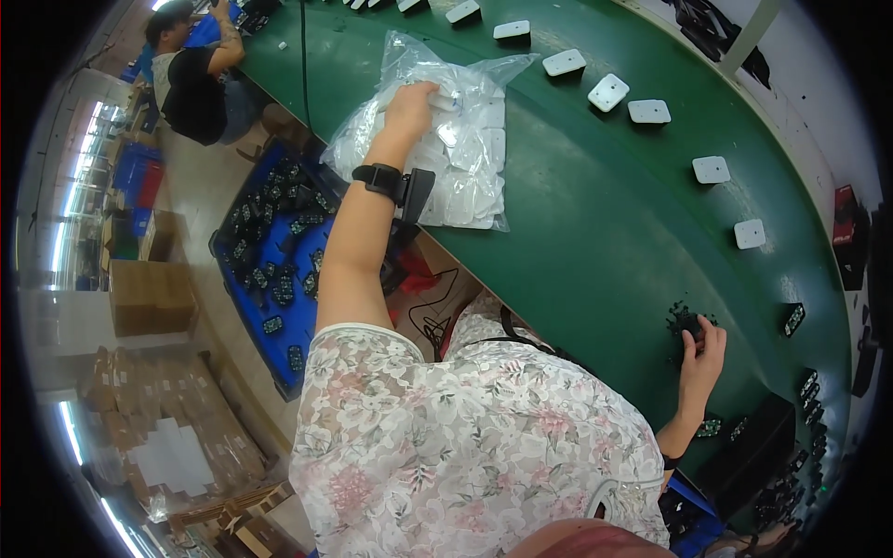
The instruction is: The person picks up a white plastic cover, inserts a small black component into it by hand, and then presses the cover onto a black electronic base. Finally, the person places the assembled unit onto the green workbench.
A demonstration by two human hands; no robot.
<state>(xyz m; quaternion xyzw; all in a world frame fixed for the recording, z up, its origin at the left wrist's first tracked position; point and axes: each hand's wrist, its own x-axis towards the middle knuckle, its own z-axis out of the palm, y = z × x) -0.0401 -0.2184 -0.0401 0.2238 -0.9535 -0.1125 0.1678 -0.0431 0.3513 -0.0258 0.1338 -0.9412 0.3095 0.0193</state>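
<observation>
My left hand reaches over a clear plastic bag full of white plastic covers. Its fingers are curled at the bag's upper part, and what they grip is hidden. A black strap with a small box is worn on that wrist. Far off to the right, my right hand has thumb and fingers closed around dark material at a small heap of tiny black parts. Single pieces in the heap are too small to make out.
White rounded-corner units stand in a curved row along the green table. A blue bin of black circuit-board units sits at the left. More dark units and a black box lie at lower right. Another person sits at far left.
</observation>
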